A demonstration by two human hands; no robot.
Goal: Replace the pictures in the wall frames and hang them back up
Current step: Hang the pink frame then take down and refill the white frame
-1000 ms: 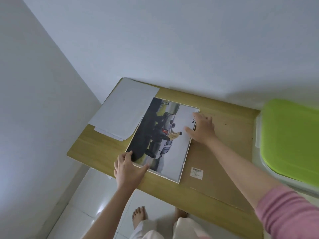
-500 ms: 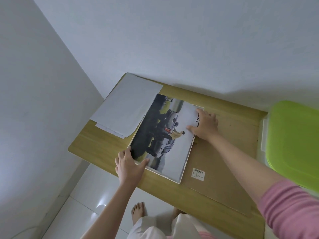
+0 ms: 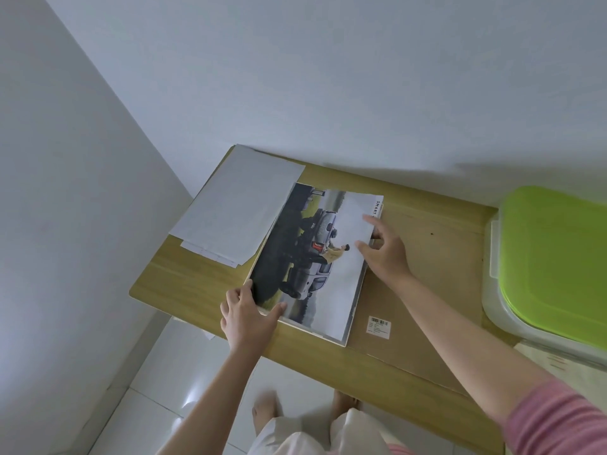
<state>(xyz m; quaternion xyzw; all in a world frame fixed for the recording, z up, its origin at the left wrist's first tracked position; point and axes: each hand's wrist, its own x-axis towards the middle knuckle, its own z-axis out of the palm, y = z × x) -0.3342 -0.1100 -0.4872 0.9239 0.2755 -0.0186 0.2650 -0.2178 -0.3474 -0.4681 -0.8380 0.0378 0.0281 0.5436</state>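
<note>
Wooden worktop (image 3: 197, 277) stands in the corner of white walls (image 3: 295, 77), over a white tiled floor (image 3: 157, 399). Brown cardboard sheet (image 3: 423, 290) covers the right part of the worktop, with a small barcode sticker (image 3: 378, 327) near its front-left corner. Clear plastic box with a green lid (image 3: 555, 261) sits at the right edge, just beside the worktop.

Picture (image 3: 312, 254), a print of a silver pickup truck with a figure in yellow, lies flat on a pale frame (image 3: 343, 341), whose edge shows along the print's near and right sides. Frame lies partly on the wood, partly on the cardboard. Lettering "SMART" runs along the picture's far-right corner. Stack of white paper sheets (image 3: 236, 205) lies at the far-left corner of the worktop, touching the picture's left edge.

Left hand (image 3: 248, 311) grips the picture's near-left corner, thumb lying on top of the print, fingers at the left edge. Right hand (image 3: 384, 251) is at the right edge, index finger and thumb stretched onto the print, other fingers curled at the edge; grip loose, cannot tell if they go under it. Pink sleeve (image 3: 558, 421) on the right arm. Bare feet (image 3: 266, 408) on the floor below.
</note>
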